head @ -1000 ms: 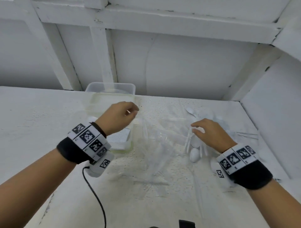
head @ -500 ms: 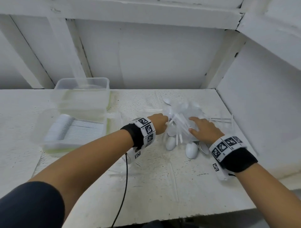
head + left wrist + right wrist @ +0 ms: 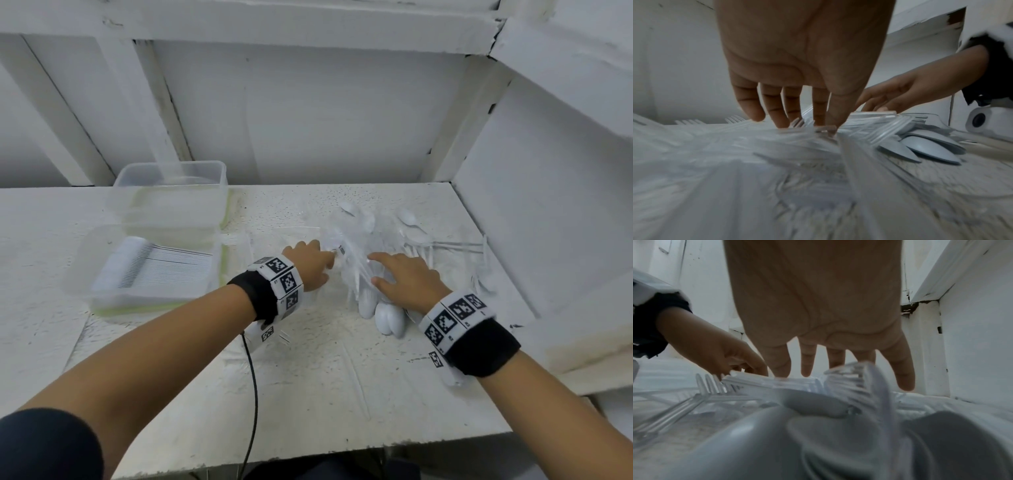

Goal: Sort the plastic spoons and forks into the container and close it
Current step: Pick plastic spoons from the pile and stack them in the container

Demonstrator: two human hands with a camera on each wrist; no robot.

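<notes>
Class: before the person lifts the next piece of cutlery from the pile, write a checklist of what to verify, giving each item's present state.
1. Container open to receive cutlery: ok.
2. Lid clear of the container's opening, behind it: ok.
3. Left hand pinching one clear piece in the pile: ok.
4. Whether that piece is a fork or spoon: cannot tell.
5. Right hand resting open on the pile, fingers spread: ok.
6. Pile fully sorted: not ok.
</notes>
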